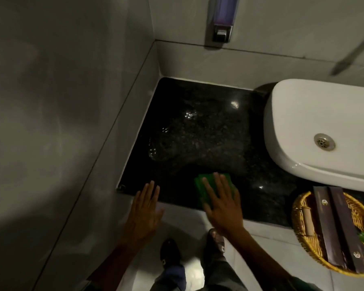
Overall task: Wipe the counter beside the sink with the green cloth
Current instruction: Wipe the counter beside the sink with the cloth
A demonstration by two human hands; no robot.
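At counter (198,127) front edge, right hand (223,204) flat, fingers spread, pressing green cloth (200,183); left hand (144,211) open, empty; push overlapping strokes toward wet patches.

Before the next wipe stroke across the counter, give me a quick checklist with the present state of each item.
1. Green cloth lies flat on the counter: ok.
2. Right hand presses on the cloth, palm down, fingers spread: ok.
3. Left hand is off the cloth, open at the counter's front edge: ok.
4. Path toward the back wall is free of objects: ok.
5. Wet patches remain mid-counter: not ok, unwiped.
6. Basket sits right of the cloth, apart from it: ok.
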